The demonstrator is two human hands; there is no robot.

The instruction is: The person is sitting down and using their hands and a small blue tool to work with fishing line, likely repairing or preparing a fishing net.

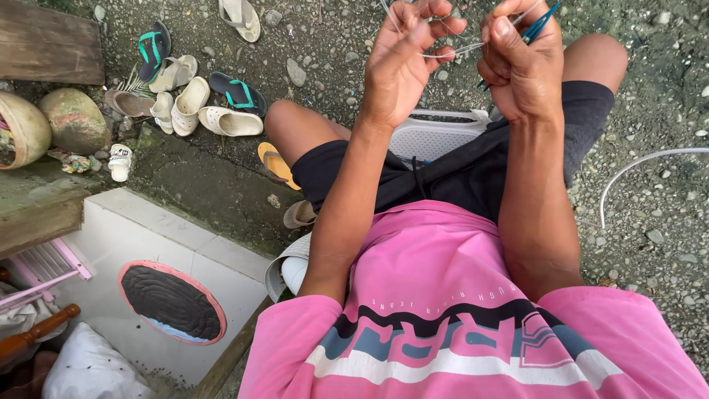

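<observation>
Both my forearms rise side by side in front of me, elbows bent near my chest, wrists nearly straight. My left hand (402, 63) is raised with fingers curled loosely, thumb and fingertips pinched together. My right hand (521, 63) is closed into a loose fist just beside it, thumb pressed on top.

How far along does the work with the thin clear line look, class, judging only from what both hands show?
Done: nothing finished shows. In hand: the left hand pinches a loop of thin clear line, while the right hand grips the line together with a slim blue-green tool; both are raised above the lap. Left: loose strands run past the top edge, so the remainder cannot be judged. The white perforated plastic seat lies between the knees.
</observation>
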